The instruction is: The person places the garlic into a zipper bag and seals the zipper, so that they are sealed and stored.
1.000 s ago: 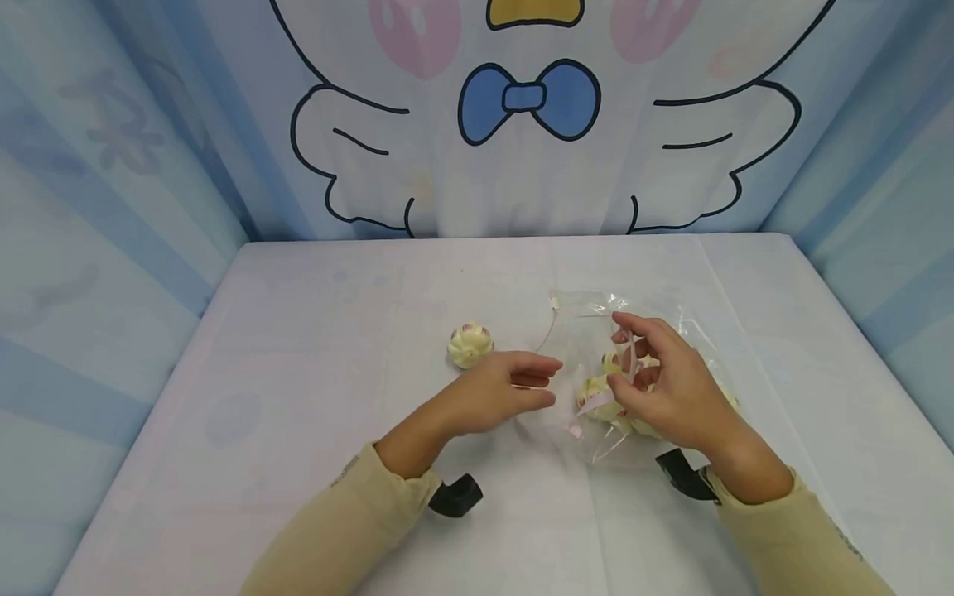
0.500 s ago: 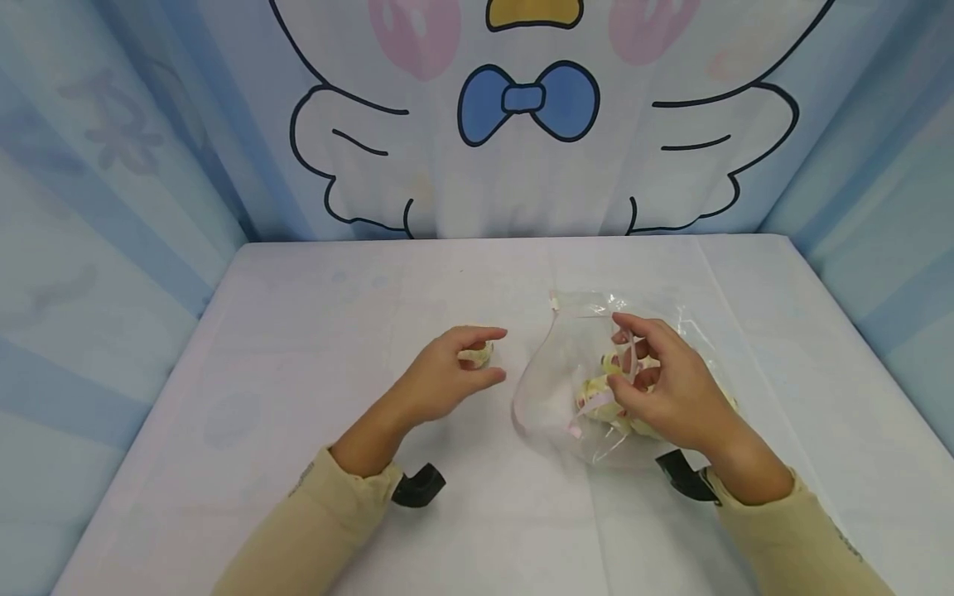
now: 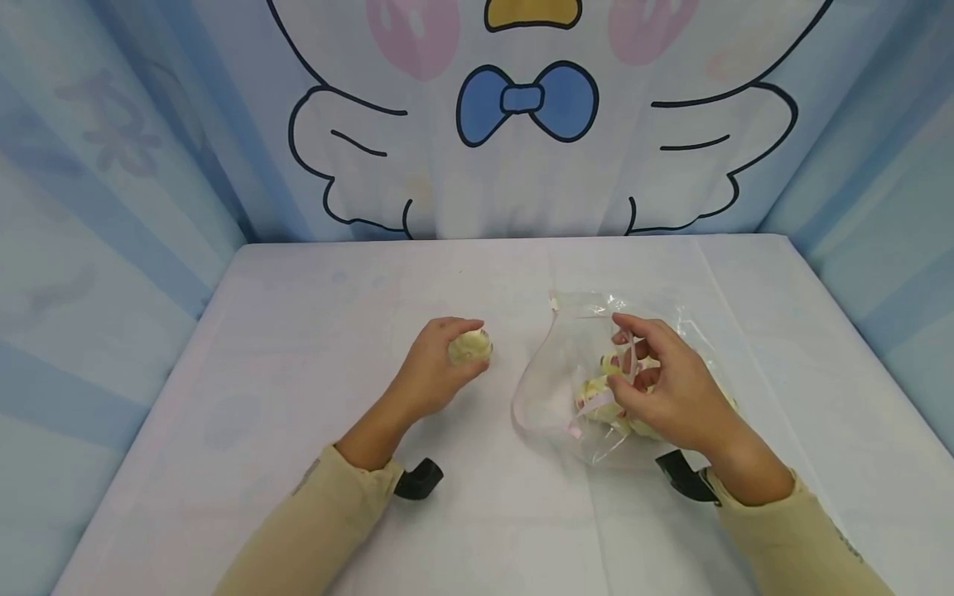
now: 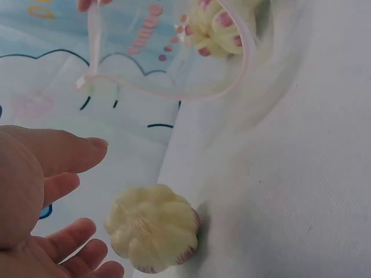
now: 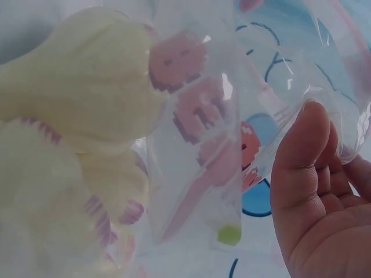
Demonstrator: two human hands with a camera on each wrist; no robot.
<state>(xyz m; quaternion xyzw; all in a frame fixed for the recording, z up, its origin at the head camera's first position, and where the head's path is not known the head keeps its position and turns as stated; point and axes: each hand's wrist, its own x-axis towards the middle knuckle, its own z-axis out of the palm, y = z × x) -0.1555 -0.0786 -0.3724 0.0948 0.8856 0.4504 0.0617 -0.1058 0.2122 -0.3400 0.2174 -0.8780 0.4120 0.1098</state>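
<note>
My left hand [image 3: 432, 368] reaches around a pale yellow garlic bulb [image 3: 468, 347] with purple streaks, which lies on the table. In the left wrist view a gap shows between the thumb and the garlic bulb [image 4: 153, 229], with the other fingers close beside it. My right hand [image 3: 671, 385] pinches the rim of a clear plastic zip bag [image 3: 547, 381] with a pink strip, and the bag's mouth gapes leftward. Several more garlic bulbs [image 3: 596, 393] lie inside, partly hidden by my right hand. Red printing [image 5: 200, 110] marks the bag in the right wrist view.
A white cloth covers the table [image 3: 313, 331]. Behind it hangs a curtain [image 3: 522, 190] with a cartoon drawing, and blue curtains [image 3: 97, 248] close off the sides. Black wrist mounts [image 3: 419, 480] sit under both sleeves.
My left hand has moved left from the bag's mouth to the lone garlic bulb, its thumb and fingers now around it. The right hand keeps its hold on the bag's rim.
</note>
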